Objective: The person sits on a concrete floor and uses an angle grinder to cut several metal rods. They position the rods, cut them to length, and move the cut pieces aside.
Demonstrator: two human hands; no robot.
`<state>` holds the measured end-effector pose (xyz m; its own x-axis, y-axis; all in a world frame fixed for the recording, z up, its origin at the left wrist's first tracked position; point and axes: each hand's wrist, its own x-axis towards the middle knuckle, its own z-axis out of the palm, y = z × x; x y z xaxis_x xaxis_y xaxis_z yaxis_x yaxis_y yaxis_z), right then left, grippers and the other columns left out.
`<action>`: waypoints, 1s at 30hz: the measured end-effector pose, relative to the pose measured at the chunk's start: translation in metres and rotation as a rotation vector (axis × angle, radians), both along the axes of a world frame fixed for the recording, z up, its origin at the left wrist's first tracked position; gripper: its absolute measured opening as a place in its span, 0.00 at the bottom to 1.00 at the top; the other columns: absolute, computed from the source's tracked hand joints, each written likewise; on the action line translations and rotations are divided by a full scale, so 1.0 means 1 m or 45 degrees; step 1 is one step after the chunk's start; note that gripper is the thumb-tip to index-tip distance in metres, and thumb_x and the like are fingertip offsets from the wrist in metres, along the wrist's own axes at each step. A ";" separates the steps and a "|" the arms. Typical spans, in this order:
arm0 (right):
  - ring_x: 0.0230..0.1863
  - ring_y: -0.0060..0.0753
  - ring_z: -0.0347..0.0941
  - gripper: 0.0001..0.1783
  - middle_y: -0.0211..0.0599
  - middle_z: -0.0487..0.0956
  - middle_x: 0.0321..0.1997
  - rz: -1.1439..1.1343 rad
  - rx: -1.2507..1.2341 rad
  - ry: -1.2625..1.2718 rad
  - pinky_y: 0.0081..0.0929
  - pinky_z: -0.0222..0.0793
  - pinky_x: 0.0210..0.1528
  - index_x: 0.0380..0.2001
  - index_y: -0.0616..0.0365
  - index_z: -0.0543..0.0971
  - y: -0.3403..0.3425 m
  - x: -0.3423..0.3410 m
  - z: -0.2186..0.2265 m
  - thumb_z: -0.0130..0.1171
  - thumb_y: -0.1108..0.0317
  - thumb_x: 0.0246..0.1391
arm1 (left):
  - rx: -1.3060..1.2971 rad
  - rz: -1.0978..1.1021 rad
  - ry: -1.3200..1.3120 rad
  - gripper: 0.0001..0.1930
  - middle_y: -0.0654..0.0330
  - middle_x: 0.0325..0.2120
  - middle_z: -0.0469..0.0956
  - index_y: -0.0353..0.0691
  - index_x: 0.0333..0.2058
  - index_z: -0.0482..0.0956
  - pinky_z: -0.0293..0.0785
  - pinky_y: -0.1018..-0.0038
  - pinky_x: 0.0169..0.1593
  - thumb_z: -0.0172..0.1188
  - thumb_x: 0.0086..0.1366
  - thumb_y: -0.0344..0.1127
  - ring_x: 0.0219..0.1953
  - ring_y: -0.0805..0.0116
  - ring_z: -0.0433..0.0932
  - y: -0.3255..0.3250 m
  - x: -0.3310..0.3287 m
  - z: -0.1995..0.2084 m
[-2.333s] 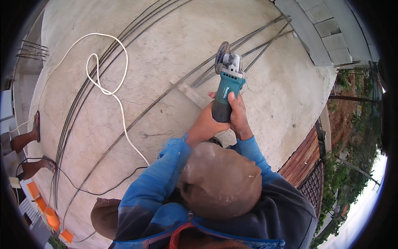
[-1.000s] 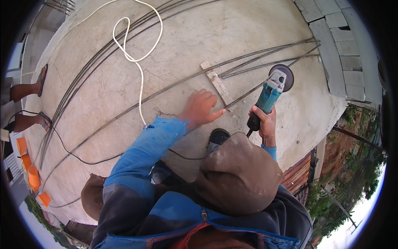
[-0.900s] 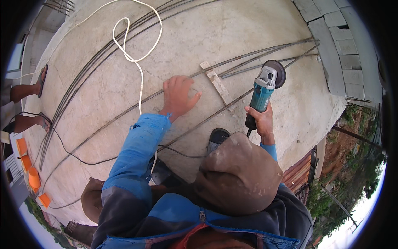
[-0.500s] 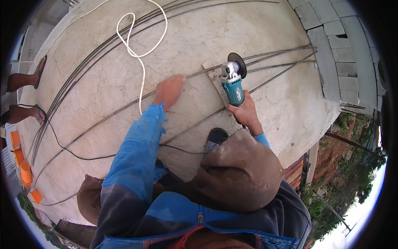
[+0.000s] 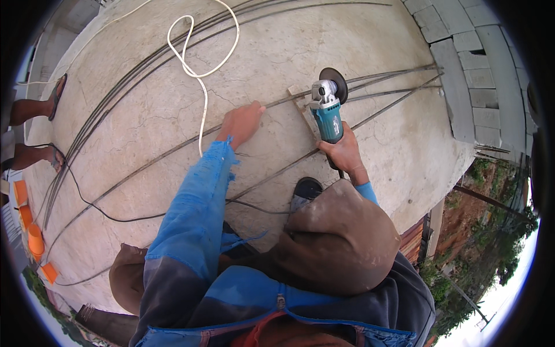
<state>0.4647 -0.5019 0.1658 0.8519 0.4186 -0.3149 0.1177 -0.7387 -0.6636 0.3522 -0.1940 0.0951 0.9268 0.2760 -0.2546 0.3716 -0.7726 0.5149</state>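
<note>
My right hand (image 5: 344,151) is wrapped round the teal body of an angle grinder (image 5: 329,120). The grinder's dark round disc (image 5: 334,84) points away from me, over or close beside a long steel bar (image 5: 173,149); whether they touch I cannot tell. Farther left, my left hand (image 5: 241,122) lies over that same bar with its fingers curled round it. Between the hands, a flat wooden strip (image 5: 303,110) lies under the bar, partly behind the grinder. A second steel bar (image 5: 277,173) runs past my shoe below the right hand.
More steel bars (image 5: 110,95) lie bundled at the left, crossed by a looped white cable (image 5: 203,98). A black cord (image 5: 124,221) trails across the concrete. Another person's sandalled feet (image 5: 55,159) stand at the left, near orange containers (image 5: 35,242). Concrete blocks (image 5: 484,98) are at the right.
Both hands and the grinder appear slightly farther right in the picture, along with the whole scene. Each hand keeps its hold.
</note>
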 end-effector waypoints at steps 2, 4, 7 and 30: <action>0.48 0.45 0.84 0.38 0.48 0.86 0.47 0.000 -0.006 0.049 0.43 0.80 0.56 0.56 0.66 0.79 0.002 0.002 0.002 0.82 0.58 0.45 | -0.005 0.000 -0.013 0.20 0.41 0.36 0.88 0.40 0.47 0.79 0.79 0.40 0.48 0.48 0.87 0.51 0.43 0.33 0.87 -0.001 -0.003 -0.002; 0.47 0.44 0.84 0.37 0.47 0.86 0.46 0.001 -0.004 0.071 0.43 0.80 0.55 0.55 0.66 0.80 0.005 0.003 0.002 0.82 0.58 0.45 | -0.015 -0.005 -0.033 0.22 0.38 0.34 0.86 0.40 0.47 0.78 0.78 0.39 0.46 0.46 0.88 0.53 0.40 0.31 0.85 0.000 -0.002 -0.005; 0.47 0.42 0.84 0.36 0.46 0.86 0.46 0.001 0.019 0.058 0.42 0.80 0.54 0.54 0.66 0.80 0.006 0.003 -0.002 0.82 0.59 0.45 | -0.031 0.015 -0.065 0.20 0.42 0.34 0.87 0.40 0.46 0.78 0.79 0.41 0.45 0.48 0.87 0.52 0.40 0.33 0.86 -0.003 -0.003 -0.008; 0.57 0.61 0.85 0.35 0.62 0.86 0.53 0.048 -0.044 0.121 0.48 0.79 0.61 0.56 0.67 0.79 0.024 0.010 0.016 0.75 0.58 0.46 | 0.156 0.171 -0.166 0.22 0.47 0.35 0.88 0.41 0.43 0.79 0.79 0.43 0.43 0.53 0.85 0.56 0.39 0.37 0.87 -0.017 -0.005 -0.016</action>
<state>0.4747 -0.4774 0.1818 0.8015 0.4370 -0.4083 0.0833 -0.7577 -0.6473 0.3469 -0.2115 0.0793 0.9026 0.4207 -0.0917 0.4116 -0.7805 0.4705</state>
